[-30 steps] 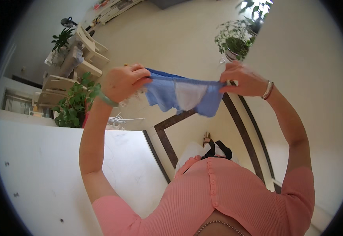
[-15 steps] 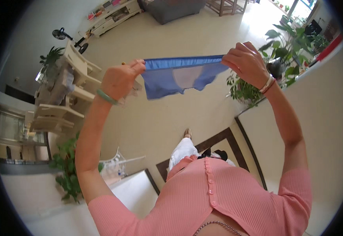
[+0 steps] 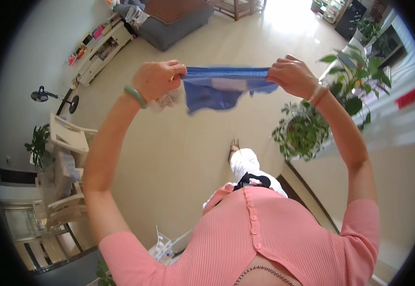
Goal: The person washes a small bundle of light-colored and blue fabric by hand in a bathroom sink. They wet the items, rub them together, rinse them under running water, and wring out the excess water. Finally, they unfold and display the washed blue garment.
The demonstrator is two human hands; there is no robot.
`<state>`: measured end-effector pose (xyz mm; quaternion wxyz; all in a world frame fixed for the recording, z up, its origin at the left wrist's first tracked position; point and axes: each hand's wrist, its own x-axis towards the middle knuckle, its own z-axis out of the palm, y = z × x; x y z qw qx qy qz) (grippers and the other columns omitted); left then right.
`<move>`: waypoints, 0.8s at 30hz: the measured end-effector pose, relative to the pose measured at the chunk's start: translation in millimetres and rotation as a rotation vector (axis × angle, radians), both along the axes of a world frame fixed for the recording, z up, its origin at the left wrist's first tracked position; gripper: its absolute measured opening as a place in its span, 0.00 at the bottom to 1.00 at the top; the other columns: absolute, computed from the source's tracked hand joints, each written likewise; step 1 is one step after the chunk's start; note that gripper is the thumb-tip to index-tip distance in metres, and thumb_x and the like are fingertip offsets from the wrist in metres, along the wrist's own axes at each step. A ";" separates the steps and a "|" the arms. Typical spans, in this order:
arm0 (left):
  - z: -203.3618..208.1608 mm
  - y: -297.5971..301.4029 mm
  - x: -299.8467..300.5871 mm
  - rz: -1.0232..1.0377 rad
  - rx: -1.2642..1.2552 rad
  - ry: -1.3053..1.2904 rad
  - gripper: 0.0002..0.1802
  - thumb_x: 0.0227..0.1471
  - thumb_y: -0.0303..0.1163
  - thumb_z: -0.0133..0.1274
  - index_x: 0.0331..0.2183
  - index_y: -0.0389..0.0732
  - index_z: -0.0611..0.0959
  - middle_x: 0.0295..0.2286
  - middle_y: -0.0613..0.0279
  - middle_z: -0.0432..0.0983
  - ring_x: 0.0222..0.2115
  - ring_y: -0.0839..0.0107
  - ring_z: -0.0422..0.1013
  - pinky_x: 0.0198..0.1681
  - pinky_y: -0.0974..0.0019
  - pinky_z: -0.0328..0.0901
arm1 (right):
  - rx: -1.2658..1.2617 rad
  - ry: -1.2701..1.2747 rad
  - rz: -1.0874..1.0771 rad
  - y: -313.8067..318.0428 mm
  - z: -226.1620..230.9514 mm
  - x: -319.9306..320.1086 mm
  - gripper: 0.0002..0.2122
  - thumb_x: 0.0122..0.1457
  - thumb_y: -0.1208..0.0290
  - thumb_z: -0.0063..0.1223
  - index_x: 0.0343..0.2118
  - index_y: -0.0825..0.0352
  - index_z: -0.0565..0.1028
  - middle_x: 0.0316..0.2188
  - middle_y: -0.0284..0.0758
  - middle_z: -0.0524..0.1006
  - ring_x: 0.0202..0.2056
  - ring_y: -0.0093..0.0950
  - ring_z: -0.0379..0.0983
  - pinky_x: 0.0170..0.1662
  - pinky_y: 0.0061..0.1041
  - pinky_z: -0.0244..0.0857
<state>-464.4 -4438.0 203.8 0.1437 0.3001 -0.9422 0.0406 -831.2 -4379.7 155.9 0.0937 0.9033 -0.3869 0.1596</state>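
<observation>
A pair of blue underpants (image 3: 212, 95) with a pale panel hangs stretched by its waistband between my raised hands. My left hand (image 3: 157, 81), with a green bangle at the wrist, pinches the waistband's left end. Below that hand dangles a small pale, crumpled cloth (image 3: 165, 102), too blurred to name. The waistband's right end is gripped in my right hand (image 3: 293, 76). The lower edge of the underpants is smeared by motion.
Leafy potted plants (image 3: 307, 133) stand at the right beside a pale wall. Light-coloured chairs (image 3: 69, 133) and a black fan (image 3: 40, 95) are on the left. Farther off are a white low cabinet (image 3: 100, 59) and a grey sofa (image 3: 169, 28). Pale floor tiles (image 3: 183, 157) lie below.
I have stepped forward and turned somewhat, so the room has shifted in view. Both hands still hold the underpants, whose lower part has swung and folded up. My hands are slightly closer together.
</observation>
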 end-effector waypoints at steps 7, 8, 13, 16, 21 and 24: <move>21.6 -183.6 -22.3 -0.046 0.243 0.269 0.05 0.47 0.26 0.50 0.31 0.41 0.78 0.33 0.63 0.76 0.29 0.67 0.74 0.31 0.69 0.69 | -0.043 -0.098 0.001 -145.4 55.6 -22.8 0.05 0.51 0.67 0.57 0.27 0.62 0.77 0.31 0.26 0.77 0.40 0.27 0.69 0.47 0.32 0.62; 26.0 -205.4 -27.3 -0.059 0.224 0.263 0.05 0.47 0.26 0.50 0.31 0.40 0.78 0.33 0.63 0.76 0.29 0.67 0.74 0.32 0.69 0.69 | -0.033 -0.128 0.039 -163.9 56.7 -26.4 0.05 0.50 0.68 0.58 0.26 0.62 0.76 0.32 0.25 0.77 0.41 0.27 0.69 0.47 0.32 0.62; 36.8 -304.2 -60.7 -0.106 0.161 0.254 0.05 0.49 0.30 0.53 0.30 0.40 0.78 0.35 0.64 0.77 0.29 0.68 0.73 0.32 0.69 0.69 | -0.114 0.064 -0.107 -252.3 67.7 -56.9 0.06 0.53 0.65 0.57 0.26 0.61 0.77 0.25 0.27 0.76 0.34 0.25 0.70 0.45 0.29 0.62; 34.9 -378.1 -79.7 -0.194 0.101 0.213 0.07 0.49 0.34 0.54 0.30 0.42 0.79 0.35 0.67 0.77 0.28 0.67 0.73 0.31 0.68 0.68 | -0.142 0.103 -0.253 -307.7 73.4 -74.4 0.06 0.54 0.65 0.56 0.28 0.60 0.78 0.21 0.28 0.74 0.29 0.24 0.69 0.43 0.27 0.61; 31.4 -508.1 -123.9 -0.258 -0.007 0.157 0.08 0.50 0.37 0.53 0.30 0.44 0.80 0.34 0.71 0.76 0.27 0.67 0.72 0.31 0.67 0.67 | -0.288 0.075 -0.216 -405.5 69.7 -118.0 0.06 0.55 0.64 0.53 0.30 0.59 0.77 0.23 0.27 0.76 0.31 0.24 0.70 0.44 0.28 0.60; 37.8 -589.0 -161.2 -0.387 -0.063 0.143 0.08 0.50 0.38 0.53 0.30 0.45 0.80 0.32 0.71 0.76 0.28 0.67 0.73 0.30 0.67 0.67 | -0.275 0.069 -0.289 -456.3 72.4 -147.0 0.05 0.55 0.66 0.54 0.30 0.59 0.77 0.27 0.26 0.78 0.34 0.25 0.71 0.45 0.30 0.59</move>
